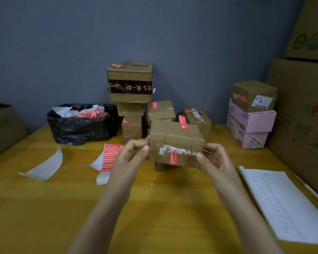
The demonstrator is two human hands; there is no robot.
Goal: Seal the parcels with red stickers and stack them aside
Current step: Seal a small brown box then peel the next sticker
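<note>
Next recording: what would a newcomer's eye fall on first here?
The brown parcel held up mid-frame between the left hand and right hand, with a red sticker on its near face. Behind it stands a stack of cardboard boxes, several with red stickers. Left of that, a black bin bag holds red-and-white scraps.

Head-worn view, facing forward and down, close over table (44, 208)
</note>
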